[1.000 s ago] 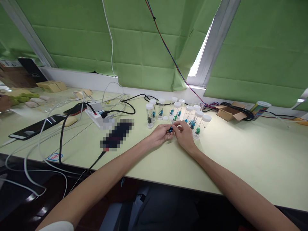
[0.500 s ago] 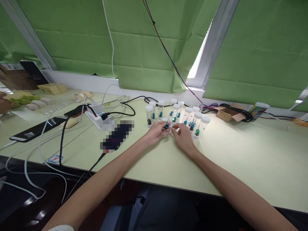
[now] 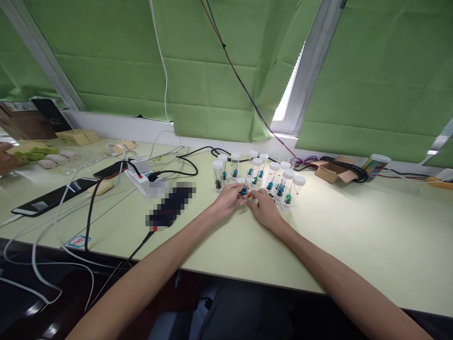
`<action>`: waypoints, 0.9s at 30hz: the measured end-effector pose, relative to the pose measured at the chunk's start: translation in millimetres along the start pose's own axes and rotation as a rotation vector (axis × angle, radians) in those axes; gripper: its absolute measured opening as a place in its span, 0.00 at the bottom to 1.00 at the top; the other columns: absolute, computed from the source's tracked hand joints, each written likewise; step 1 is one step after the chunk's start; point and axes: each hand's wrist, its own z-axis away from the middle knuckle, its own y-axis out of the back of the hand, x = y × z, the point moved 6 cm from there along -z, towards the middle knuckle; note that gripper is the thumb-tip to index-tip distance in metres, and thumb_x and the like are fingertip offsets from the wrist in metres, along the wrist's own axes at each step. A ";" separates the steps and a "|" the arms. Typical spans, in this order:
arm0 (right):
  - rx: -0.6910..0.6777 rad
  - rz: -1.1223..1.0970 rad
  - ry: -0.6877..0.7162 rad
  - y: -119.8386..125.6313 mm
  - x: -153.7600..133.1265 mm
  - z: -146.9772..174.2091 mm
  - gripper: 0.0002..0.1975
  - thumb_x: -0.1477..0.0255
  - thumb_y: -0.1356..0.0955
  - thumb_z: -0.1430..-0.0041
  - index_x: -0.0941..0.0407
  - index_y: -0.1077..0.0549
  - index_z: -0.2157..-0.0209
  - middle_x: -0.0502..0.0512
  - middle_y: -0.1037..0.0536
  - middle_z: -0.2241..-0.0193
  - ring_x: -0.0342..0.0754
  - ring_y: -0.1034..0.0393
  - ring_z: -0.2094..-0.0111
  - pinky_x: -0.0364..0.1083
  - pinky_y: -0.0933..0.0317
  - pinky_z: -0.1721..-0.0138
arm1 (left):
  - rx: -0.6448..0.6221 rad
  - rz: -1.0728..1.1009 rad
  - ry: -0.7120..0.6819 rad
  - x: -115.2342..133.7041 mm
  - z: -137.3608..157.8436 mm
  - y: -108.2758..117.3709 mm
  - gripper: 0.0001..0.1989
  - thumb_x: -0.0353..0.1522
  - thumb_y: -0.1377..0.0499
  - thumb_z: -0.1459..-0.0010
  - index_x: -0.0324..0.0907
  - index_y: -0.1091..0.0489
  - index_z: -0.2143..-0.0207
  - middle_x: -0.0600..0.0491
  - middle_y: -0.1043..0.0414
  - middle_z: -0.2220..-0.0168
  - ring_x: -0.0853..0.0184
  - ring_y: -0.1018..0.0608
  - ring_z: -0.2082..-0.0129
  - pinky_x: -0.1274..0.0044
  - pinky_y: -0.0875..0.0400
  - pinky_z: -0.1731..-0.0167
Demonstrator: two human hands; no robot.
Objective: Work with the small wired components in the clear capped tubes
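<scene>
My left hand [image 3: 227,201] is closed in a pinch around a small shiny blue piece [image 3: 243,191], held low over the table in front of a group of clear tubes. My right hand [image 3: 266,208] meets it from the right, thumb and fingertips pressed together close beside the blue piece. Whatever sits between those right fingertips is too small to make out. Just behind both hands stand several white-capped clear tubes, among them one with a dark piece [image 3: 218,183] and one with a green piece [image 3: 288,199]; the others hold mostly blue pieces on thin stems.
To the left lie a pixelated dark device [image 3: 171,205], a white power strip [image 3: 143,182], phones [image 3: 53,196] and tangled cables. At the back right are an open cardboard box [image 3: 331,172] and a canister [image 3: 377,166]. Another person's hand [image 3: 6,159] shows at the far left edge.
The view has tilted and shifted slightly. My right fingers have come in closer to my left fingertips, while the blue piece stays in my left hand.
</scene>
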 end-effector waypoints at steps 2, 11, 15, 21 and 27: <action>-0.007 -0.051 0.023 -1.9 -0.6 -0.2 0.11 0.70 0.34 0.37 0.54 0.24 0.55 0.55 0.30 0.60 0.45 0.34 0.67 0.45 0.38 0.63 | 0.010 0.006 -0.007 1.5 0.5 0.3 0.07 0.26 0.44 0.39 0.33 0.28 0.70 0.50 0.32 0.76 0.75 0.31 0.80 0.84 0.37 0.82; -0.080 -0.085 0.028 -4.6 -5.4 0.1 0.07 0.72 0.33 0.37 0.55 0.23 0.61 0.53 0.31 0.62 0.44 0.35 0.69 0.45 0.39 0.62 | 0.062 0.007 -0.013 5.9 3.4 0.1 0.08 0.26 0.44 0.39 0.33 0.29 0.71 0.51 0.33 0.78 0.76 0.32 0.82 0.84 0.39 0.84; -0.080 -0.067 0.030 -2.8 -7.8 0.7 0.06 0.73 0.34 0.37 0.55 0.24 0.62 0.52 0.31 0.64 0.43 0.36 0.70 0.45 0.40 0.62 | 0.052 0.008 -0.033 7.3 3.4 -0.2 0.07 0.26 0.43 0.40 0.33 0.29 0.71 0.53 0.36 0.80 0.75 0.32 0.81 0.84 0.38 0.83; -0.082 -0.055 0.067 -4.3 -9.1 0.8 0.06 0.71 0.33 0.37 0.54 0.24 0.60 0.52 0.31 0.62 0.43 0.35 0.69 0.45 0.40 0.62 | 0.075 0.016 -0.017 8.4 5.9 -1.1 0.06 0.26 0.41 0.41 0.34 0.29 0.72 0.54 0.36 0.81 0.75 0.32 0.82 0.84 0.39 0.83; -0.104 0.047 0.112 -9.4 -13.9 -1.0 0.05 0.72 0.34 0.34 0.56 0.26 0.61 0.53 0.30 0.60 0.44 0.32 0.65 0.44 0.40 0.63 | 0.076 0.008 -0.009 8.0 6.2 -2.5 0.07 0.25 0.44 0.40 0.34 0.30 0.72 0.53 0.37 0.81 0.76 0.34 0.83 0.84 0.41 0.85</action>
